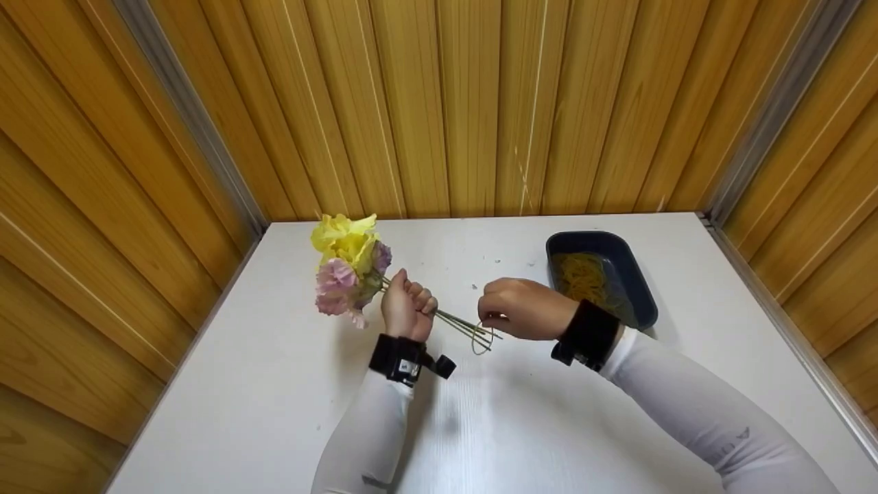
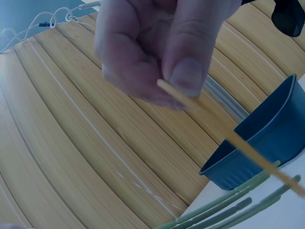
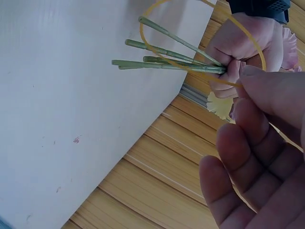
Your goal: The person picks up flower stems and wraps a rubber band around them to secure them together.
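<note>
My left hand grips a bunch of flowers by its green stems. Yellow blooms and pink ones stick out to the left of the fist, while the cut stem ends point right. Between thumb and forefinger, my right hand pinches a yellow rubber band. In the right wrist view, the band hangs as a wide, slack loop that overlaps the stems near their ends. The right hand's other fingers are loosely bent. The left wrist view shows the pinching thumb close above the stem tips.
Behind the right hand, a dark blue tub holds a heap of yellow rubber bands. Both hands are above a white table. Wood-patterned walls enclose its back and sides.
</note>
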The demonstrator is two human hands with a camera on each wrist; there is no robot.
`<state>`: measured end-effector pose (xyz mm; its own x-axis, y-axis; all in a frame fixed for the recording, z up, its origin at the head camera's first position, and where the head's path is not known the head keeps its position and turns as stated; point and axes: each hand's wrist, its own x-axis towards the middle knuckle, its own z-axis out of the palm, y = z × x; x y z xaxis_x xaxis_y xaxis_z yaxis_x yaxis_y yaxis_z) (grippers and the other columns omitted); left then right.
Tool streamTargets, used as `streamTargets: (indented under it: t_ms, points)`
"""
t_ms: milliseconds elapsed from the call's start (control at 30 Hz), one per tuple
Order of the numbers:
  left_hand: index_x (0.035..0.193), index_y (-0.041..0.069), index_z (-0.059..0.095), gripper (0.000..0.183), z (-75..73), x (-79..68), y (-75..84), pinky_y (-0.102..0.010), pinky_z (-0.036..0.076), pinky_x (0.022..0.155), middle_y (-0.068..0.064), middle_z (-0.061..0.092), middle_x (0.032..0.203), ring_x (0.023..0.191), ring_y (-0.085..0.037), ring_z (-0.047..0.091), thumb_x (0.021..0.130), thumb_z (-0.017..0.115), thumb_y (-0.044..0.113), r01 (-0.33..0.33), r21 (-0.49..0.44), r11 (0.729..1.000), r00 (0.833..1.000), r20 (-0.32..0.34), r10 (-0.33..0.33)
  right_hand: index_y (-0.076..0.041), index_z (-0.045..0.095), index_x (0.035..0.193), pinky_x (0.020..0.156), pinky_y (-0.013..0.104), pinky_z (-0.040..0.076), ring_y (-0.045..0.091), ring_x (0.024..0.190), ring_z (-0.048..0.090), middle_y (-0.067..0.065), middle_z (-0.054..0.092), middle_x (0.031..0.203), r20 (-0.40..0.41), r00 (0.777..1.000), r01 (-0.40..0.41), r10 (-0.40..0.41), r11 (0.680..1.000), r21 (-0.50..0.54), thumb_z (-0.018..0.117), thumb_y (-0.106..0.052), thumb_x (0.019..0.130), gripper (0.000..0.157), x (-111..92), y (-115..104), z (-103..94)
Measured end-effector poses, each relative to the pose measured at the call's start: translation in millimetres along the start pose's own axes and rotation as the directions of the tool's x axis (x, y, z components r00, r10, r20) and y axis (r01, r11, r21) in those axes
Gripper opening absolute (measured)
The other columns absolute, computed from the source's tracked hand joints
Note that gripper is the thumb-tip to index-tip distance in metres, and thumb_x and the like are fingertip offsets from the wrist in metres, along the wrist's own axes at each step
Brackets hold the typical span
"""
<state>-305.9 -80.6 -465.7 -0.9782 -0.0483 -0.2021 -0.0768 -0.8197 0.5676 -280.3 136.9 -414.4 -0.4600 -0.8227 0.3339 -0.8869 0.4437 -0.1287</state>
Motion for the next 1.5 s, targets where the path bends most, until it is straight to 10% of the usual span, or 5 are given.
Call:
streamTargets:
  t_ms: [600,1133,1333,1500]
  points:
    - [0.059,0.022,0.027,0.047,9.6,-7.0,-19.7,-0.019,0.018,0.043,0.011,0.023,0.049,0.043,-0.004,0.018,0.102,0.043,0.030,0.003,0.150,0.989,0.999,0.033,-0.009,-0.015,0.069,0.084,0.068,0.026,0.048,0.008,0.073,0.057,-0.004,0.065,0.080,-0.209,0.976,-0.039,0.065,0.992,0.123,0.071,-0.013,0.088,0.005,34,10,1.5]
    - [0.057,0.022,0.025,0.049,16.7,-22.6,-34.5,-0.019,0.017,0.041,0.011,0.022,0.049,0.042,-0.004,0.018,0.103,0.039,0.030,0.170,0.122,0.978,0.963,0.191,-0.191,-0.014,0.069,0.086,0.069,0.023,0.051,0.007,0.076,0.060,-0.001,0.066,0.082,-0.395,0.882,-0.139,0.255,0.944,0.300,0.068,-0.016,0.091,0.005,32,30,-11.1]
    - [0.058,0.022,0.019,0.049,18.0,-29.2,-26.0,-0.019,0.010,0.045,0.011,0.015,0.051,0.044,-0.004,0.011,0.103,0.038,0.029,0.310,0.039,0.950,0.883,0.358,-0.303,-0.009,0.070,0.087,0.065,0.019,0.046,0.010,0.072,0.056,0.002,0.065,0.083,-0.447,0.760,-0.318,0.472,0.870,0.377,0.068,-0.015,0.091,0.007,16,61,-25.1]
    - [0.063,0.021,0.015,0.046,15.7,-34.1,-11.0,-0.019,0.005,0.048,0.011,0.010,0.056,0.046,-0.004,0.007,0.106,0.028,0.032,0.493,-0.040,0.869,0.697,0.616,-0.367,-0.010,0.068,0.087,0.064,0.020,0.046,0.012,0.073,0.055,0.004,0.065,0.084,-0.405,0.711,-0.434,0.575,0.812,0.390,0.067,-0.015,0.092,0.008,6,78,-12.8]
